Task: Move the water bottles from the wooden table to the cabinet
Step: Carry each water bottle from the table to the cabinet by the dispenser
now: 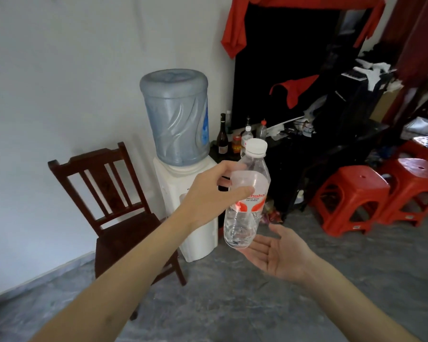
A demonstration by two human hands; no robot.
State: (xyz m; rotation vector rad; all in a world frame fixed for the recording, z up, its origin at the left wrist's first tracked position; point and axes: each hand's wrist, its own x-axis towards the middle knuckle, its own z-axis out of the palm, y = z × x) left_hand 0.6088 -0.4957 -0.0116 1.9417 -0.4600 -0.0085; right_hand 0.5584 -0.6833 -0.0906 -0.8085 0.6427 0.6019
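Clear plastic, with a white cap and a red and white label round the middle: that is the one water bottle in the head view's foreground, upright with a slight tilt, in the air over the grey floor in front of the water cooler. It looks nearly empty, see-through from shoulder to base. Two hands show. The left hand holds the bottle at its upper half, thumb across the label and fingers curled round the far side. The right hand lies palm up with fingers spread and relaxed just below the bottle's base; whether it touches the base I cannot tell.

Behind, one dark wooden chair stands against the white wall, beside the cooler with its one big blue jug on top. On the dark cabinet to the cooler's right stand one dark glass bottle, a second small water bottle with a white cap, a red-capped bottle and a small jar. Two red plastic stools sit on the floor at the right; more red ones behind are partly hidden. Red cloth hangs over a dark opening above
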